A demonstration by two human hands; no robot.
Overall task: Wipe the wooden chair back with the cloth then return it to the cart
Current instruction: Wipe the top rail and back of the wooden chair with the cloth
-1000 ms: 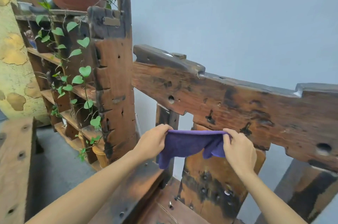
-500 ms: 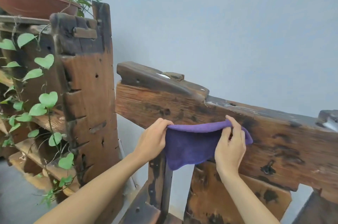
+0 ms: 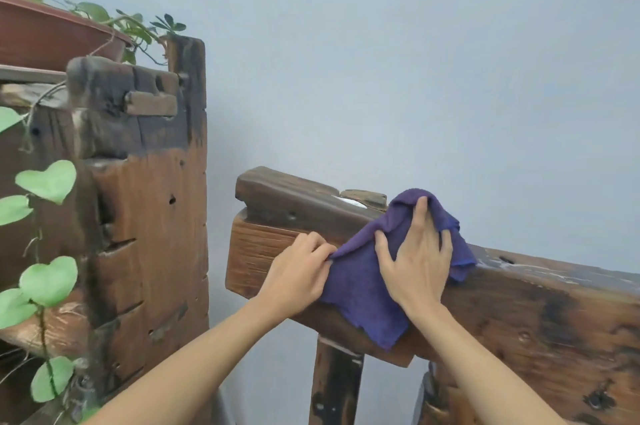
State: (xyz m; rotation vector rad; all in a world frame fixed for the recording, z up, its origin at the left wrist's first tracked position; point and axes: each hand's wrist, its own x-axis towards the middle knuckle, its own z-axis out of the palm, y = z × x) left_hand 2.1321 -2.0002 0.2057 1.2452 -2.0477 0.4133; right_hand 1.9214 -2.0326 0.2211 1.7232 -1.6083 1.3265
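A purple cloth [image 3: 360,289] is draped over the top rail of the rough wooden chair back [image 3: 540,317], which runs from the middle to the right edge. My right hand [image 3: 415,261] lies flat on the cloth with fingers spread, pressing it against the rail's top and front face. My left hand [image 3: 298,272] pinches the cloth's left corner against the front of the rail. The cart is not in view.
A tall weathered wooden shelf post [image 3: 152,209] stands close on the left, with a vine of heart-shaped leaves [image 3: 48,279] hanging over it and a brown planter [image 3: 52,33] on top. A plain grey-blue wall [image 3: 415,60] lies right behind the chair.
Both hands have lifted the cloth from below the rail up onto its top edge. My right hand has changed from pinching the cloth to lying flat on it. The view has tilted upward.
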